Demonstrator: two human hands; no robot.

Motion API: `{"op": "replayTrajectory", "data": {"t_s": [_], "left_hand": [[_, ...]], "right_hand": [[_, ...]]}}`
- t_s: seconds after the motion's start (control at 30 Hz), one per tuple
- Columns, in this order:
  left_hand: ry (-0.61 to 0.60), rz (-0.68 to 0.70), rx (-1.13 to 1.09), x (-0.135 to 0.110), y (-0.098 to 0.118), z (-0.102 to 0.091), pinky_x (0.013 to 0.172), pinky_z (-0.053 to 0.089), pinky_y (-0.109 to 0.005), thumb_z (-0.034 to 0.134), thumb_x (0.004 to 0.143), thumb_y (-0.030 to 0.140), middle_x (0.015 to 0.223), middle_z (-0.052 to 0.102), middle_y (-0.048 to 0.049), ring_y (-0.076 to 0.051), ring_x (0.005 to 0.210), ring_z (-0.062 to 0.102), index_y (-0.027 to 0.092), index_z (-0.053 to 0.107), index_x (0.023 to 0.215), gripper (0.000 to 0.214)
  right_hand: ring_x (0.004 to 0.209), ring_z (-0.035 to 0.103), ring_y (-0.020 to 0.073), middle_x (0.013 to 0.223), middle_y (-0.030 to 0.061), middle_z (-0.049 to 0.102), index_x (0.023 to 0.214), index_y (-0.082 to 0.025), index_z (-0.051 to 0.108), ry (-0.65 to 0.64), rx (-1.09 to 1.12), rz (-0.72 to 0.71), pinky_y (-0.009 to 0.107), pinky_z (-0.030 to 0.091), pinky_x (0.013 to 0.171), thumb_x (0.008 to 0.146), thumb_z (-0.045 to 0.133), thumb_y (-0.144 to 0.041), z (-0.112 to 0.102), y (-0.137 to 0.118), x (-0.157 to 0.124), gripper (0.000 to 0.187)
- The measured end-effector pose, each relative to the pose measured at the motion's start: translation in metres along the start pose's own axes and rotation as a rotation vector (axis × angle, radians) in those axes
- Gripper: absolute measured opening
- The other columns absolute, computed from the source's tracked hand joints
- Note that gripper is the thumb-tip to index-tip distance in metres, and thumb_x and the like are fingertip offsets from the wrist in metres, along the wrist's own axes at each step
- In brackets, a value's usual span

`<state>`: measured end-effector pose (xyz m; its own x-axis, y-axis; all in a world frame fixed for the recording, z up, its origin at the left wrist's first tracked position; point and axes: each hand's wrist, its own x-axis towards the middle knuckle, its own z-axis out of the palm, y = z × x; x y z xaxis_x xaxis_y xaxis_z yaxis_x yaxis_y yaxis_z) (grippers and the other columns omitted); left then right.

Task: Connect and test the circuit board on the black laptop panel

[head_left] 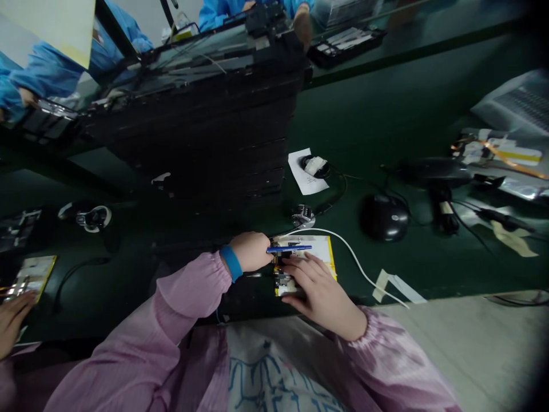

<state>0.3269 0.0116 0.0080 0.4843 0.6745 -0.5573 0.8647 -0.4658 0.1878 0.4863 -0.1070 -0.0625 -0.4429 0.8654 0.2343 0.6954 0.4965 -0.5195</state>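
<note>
Here, the left hand (pixel 251 252) was closed around a blue tool (pixel 289 249), its tip over the yellow-edged pack (pixel 322 248) on the counter (pixel 386 114), where the right hand (pixel 319 289) lay open and flat on it, while far beyond both a black tray (pixel 331 59) held pale strips.

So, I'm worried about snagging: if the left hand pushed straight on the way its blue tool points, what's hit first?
Probably the white cable, which crosses just beyond the yellow-edged pack. The left hand holds the blue tool pointing right over that pack; its height is unclear.
</note>
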Motion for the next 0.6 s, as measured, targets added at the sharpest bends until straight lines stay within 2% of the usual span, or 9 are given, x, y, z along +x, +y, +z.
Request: {"op": "replayTrajectory", "data": {"t_s": [0.6], "left_hand": [[0.000, 0.008, 0.048, 0.0014, 0.0029, 0.0020, 0.067, 0.051, -0.032, 0.050, 0.074, 0.026, 0.081, 0.071, -0.0135, -0.026, 0.078, 0.068, 0.015, 0.073, 0.082, 0.026]], "right_hand": [[0.117, 0.047, 0.0271, 0.125, 0.0127, 0.052, 0.126, -0.015, 0.045, -0.031, -0.010, 0.020, 0.052, 0.029, 0.107, 0.083, 0.059, -0.036, -0.0012, -0.0001, 0.0011, 0.049]]}}
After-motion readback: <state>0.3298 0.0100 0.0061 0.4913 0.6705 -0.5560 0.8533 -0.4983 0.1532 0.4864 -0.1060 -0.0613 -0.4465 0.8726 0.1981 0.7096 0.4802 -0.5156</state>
